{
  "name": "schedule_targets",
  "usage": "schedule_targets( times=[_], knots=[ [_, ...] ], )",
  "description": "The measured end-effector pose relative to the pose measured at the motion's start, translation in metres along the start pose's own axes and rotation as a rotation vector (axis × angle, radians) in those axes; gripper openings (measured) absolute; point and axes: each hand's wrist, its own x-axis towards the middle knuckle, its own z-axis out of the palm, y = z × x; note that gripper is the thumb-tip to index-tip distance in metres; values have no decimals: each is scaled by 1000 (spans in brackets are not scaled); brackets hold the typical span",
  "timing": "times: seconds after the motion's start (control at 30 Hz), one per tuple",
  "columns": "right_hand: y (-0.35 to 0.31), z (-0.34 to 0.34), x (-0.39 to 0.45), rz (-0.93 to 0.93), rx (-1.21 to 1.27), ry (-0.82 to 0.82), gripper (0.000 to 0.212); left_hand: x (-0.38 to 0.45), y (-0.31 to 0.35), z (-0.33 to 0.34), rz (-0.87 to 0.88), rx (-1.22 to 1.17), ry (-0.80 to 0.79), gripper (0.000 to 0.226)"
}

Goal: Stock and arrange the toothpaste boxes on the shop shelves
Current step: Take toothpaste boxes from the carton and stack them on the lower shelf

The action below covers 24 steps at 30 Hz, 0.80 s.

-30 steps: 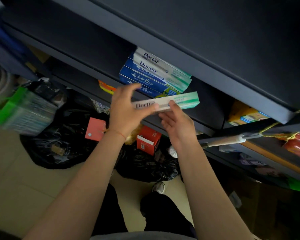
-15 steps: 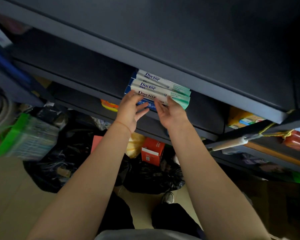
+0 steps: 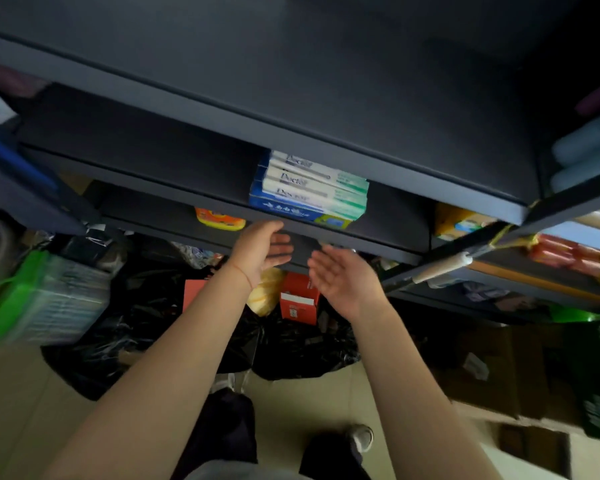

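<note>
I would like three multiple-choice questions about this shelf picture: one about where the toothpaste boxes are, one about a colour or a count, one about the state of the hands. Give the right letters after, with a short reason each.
1. Where is the stack of toothpaste boxes?
A. on the floor
B. on the dark shelf, above the hands
C. in the green bag

2. What colour is the bottom box of the stack?
A. blue
B. red
C. black

3. What are the left hand and right hand doing?
A. both grip one box
B. the left hand pinches a box alone
C. both are open and hold nothing

Answers:
1 B, the stack lies on the shelf board higher than both hands.
2 A, a blue box shows under the white and green ones.
3 C, the fingers are spread, apart from the boxes.
</note>
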Motion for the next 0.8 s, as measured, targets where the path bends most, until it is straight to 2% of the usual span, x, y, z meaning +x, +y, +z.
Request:
schedule_targets(
  times=[0.1,0.23,0.4,0.53,0.6,0.67,0.73,0.8],
  knots=[
    [16,-55,-22,-64,-173,104,17,-21,-36,21,-20,169,11,16],
    [12,-140,-50,-288,-346,214,14,-65,-88,80,31,357,-55,16],
    [-21,-257,-112,-523,-446,180,16,-135,-164,179,194,533,-85,13],
    [-56,-361,-175,-612,-502,140,14,-199,-230,271,279,500,-74,17],
    [-79,-413,-212,-655,-497,182,14,-231,-261,327,271,540,-160,18],
    [-104,-463,-243,-719,-495,240,14,-260,-283,383,271,640,-310,19],
    [-126,-511,-266,-769,-469,303,15,-284,-296,431,321,739,-434,20],
    [-143,-551,-281,-787,-441,376,17,-298,-305,470,403,821,-488,20]
  ],
)
